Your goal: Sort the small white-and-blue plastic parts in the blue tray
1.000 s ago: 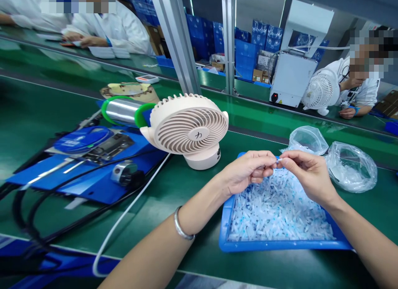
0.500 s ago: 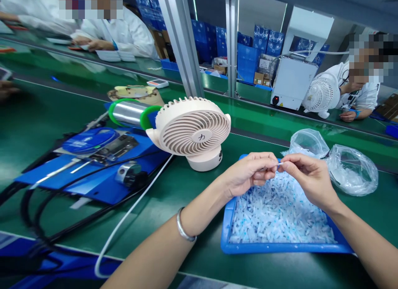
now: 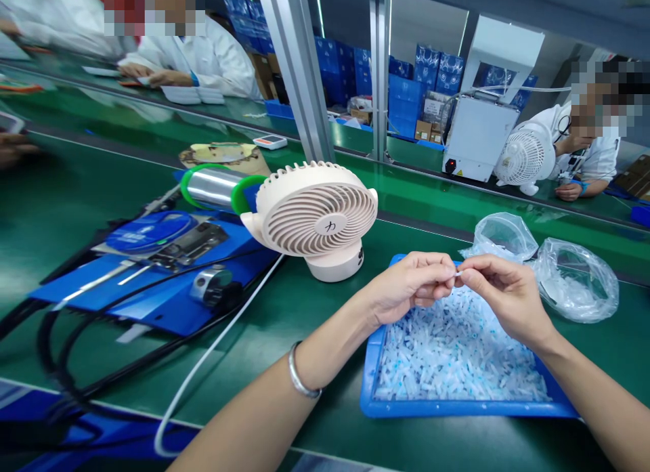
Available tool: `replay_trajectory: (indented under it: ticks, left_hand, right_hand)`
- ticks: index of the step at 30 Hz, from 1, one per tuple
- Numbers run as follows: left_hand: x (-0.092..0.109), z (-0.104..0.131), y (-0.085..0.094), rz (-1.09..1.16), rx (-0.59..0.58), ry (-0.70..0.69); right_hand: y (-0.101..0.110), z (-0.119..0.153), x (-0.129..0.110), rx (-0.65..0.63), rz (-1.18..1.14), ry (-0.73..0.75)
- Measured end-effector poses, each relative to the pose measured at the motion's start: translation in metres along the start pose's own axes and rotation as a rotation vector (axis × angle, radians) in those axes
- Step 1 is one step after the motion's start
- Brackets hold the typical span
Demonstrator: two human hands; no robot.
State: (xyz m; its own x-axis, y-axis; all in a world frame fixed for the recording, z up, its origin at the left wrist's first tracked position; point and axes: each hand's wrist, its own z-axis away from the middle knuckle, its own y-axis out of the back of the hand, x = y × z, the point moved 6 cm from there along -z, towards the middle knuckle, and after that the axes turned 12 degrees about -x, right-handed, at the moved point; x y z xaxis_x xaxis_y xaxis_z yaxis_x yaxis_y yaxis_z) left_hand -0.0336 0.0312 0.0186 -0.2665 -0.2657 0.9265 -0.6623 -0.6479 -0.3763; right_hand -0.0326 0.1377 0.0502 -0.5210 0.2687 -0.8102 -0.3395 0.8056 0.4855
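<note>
Over the back part of a blue tray [image 3: 441,409], my left hand [image 3: 419,286] and my right hand [image 3: 508,292] meet at the fingertips. Both are closed in a pinch on one small whitish plastic piece [image 3: 459,273], which is mostly hidden by the fingers. Its exact kind is too small to make out. A thick layer of small translucent white plastic pieces [image 3: 451,353], some with light blue ends, fills the tray below my hands. A silver bangle circles my left wrist.
A cream desk fan [image 3: 330,221] stands left of the tray. Two clear plastic bags [image 3: 579,282] of small pieces lie behind it at the right. A blue machine plate [image 3: 147,275] with cables is at the left. Co-workers sit across the bench.
The small piece between my fingertips shows whitish now where it looked bluish before. My hands stay in nearly the same place, and the whole view has shifted slightly.
</note>
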Motion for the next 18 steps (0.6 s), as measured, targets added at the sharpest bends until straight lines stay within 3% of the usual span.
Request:
replay_trajectory:
  ticks: [8,18]
  left_hand:
    - [0.002,0.002,-0.002,-0.088,0.044,-0.037]
    - [0.003,0.002,-0.002,-0.136,0.086,-0.054]
  right_hand:
    - [0.000,0.002,-0.009,0.045,0.189,0.068]
    - [-0.010,0.011,-0.028,0.099,0.592,0.287]
